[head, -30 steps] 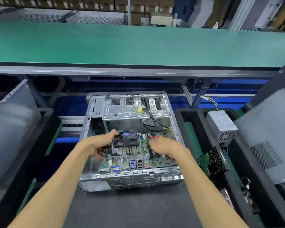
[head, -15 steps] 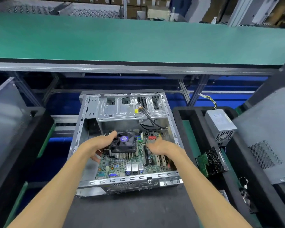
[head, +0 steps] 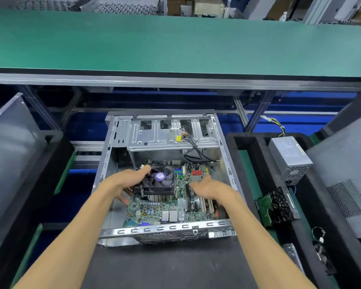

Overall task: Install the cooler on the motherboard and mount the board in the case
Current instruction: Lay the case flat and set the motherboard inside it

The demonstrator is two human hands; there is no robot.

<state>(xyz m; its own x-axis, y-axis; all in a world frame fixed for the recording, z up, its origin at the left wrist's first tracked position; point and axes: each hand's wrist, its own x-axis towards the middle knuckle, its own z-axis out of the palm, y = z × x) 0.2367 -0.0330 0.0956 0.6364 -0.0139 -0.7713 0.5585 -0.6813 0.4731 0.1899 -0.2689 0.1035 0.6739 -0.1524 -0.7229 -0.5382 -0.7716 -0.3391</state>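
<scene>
An open silver case (head: pixel 225 163) lies on its side on the black mat. Inside it lies the green motherboard (head: pixel 154 211) with the cooler (head: pixel 161 182), a black fan over a finned heatsink, mounted on it. My left hand (head: pixel 127 182) grips the cooler's left side, thumb on the fan's top edge, fingers reaching down past the board's left edge. My right hand (head: pixel 208 187) rests on the board to the right of the cooler, over the memory slots, with fingers extended.
Black front-panel cables (head: pixel 196 151) hang from the drive cage (head: pixel 171 132) over the board's far edge. To the right, a black tray holds a power supply (head: pixel 290 157) and a hard drive (head: pixel 276 205). Grey side panels (head: pixel 346 176) lean at both sides. A green conveyor (head: pixel 175 42) runs behind.
The board with the cooler has moved farther into the case and sunk lower. My right hand has opened and its fingers now stretch over the board.
</scene>
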